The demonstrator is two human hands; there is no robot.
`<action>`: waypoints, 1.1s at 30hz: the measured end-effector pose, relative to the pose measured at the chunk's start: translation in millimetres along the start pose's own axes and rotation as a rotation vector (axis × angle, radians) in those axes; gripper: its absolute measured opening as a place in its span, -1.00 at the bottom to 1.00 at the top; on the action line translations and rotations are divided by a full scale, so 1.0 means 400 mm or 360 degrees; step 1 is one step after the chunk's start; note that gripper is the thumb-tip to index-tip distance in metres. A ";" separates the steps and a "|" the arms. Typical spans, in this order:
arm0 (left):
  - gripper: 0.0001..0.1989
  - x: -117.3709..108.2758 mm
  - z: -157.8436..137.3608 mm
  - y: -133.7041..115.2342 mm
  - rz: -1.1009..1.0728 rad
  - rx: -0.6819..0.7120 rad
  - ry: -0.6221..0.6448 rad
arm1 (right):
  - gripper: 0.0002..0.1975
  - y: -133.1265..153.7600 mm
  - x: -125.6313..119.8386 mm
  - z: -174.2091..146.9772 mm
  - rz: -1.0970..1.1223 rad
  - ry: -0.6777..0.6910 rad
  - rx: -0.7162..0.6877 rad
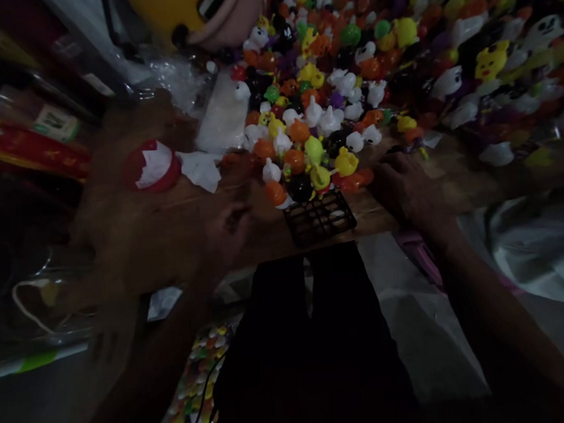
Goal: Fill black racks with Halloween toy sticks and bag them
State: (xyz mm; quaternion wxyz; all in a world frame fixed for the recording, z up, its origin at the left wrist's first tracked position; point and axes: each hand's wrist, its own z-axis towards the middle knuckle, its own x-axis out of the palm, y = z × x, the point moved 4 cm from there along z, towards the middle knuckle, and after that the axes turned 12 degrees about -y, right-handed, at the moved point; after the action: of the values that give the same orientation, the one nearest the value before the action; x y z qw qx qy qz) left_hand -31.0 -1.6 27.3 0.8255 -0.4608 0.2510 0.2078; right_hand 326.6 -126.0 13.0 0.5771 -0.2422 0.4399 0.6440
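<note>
My left hand [229, 232] hovers over the wooden table, left of a black gridded tray [321, 218]. Its fingers are curled in towards the thumb, and dim light and blur hide whatever may be between them. Palm down, my right hand [405, 184] rests at the near right edge of a pile of small plastic toys [311, 120], fingers reaching forward and apart. Just left of its fingers lies an orange piece [353, 180]. The toys are white, orange, yellow, green and black, some shaped like ghosts, pumpkins and ducks. The tray sits at the table's front edge, below the pile.
A red round dish [154, 167] with white paper stands on the table [130, 231]. A clear plastic bag stack [224, 114] lies behind it. At the back is a yellow and pink container [195, 12]. More coloured toys [198, 383] lie below, left of my legs.
</note>
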 end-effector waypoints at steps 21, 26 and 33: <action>-0.54 0.144 -0.070 -0.061 0.0083 0.0389 0.0376 | -0.71 0.391 0.074 -0.139 0.0894 -0.0437 0.0857; -0.52 0.135 -0.070 -0.069 0.0175 0.0436 0.0460 | -0.70 0.414 0.106 -0.127 0.0625 -0.0450 0.0662; -0.57 0.152 -0.068 -0.060 0.0135 0.0409 0.0417 | -0.66 0.404 0.131 -0.113 0.0500 -0.0522 0.0559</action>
State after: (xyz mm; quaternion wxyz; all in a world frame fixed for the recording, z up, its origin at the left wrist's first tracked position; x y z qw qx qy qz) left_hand 24.5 -30.2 -6.1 0.8283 -0.3638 0.4000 0.1468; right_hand 151.9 -127.9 -6.1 0.5668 0.0401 0.4776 0.6701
